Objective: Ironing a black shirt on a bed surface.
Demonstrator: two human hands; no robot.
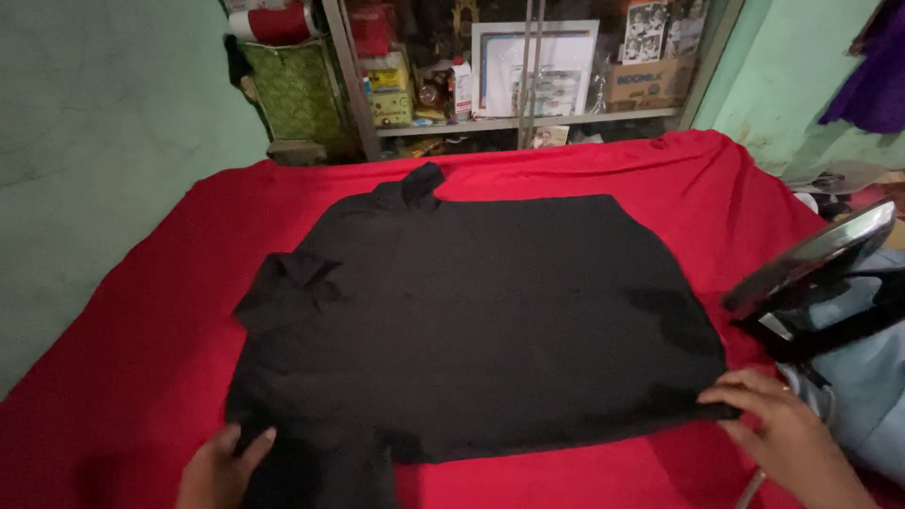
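Centrally placed: one black garment [471,320], spread flat on the red cloth [141,358] covering the worktop, collar end toward the far shelves, hem edge nearest. Mostly smoothed already, judging by the even body; small rumples left at the folded sleeve on the left and along the near edge, so flattening looks well along but unfinished. Left hand [222,467] at the near left corner, fingers spread open, pressing on the fabric rather than gripping. Right hand [782,424] at the near right corner, fingers extended flat, touching the hem, nothing clasped. Just beside that hand, one iron [815,273], tipped up on its heel, soleplate shining, untouched. Beyond, one cluttered shelf unit [509,75] with boxes and a framed picture.
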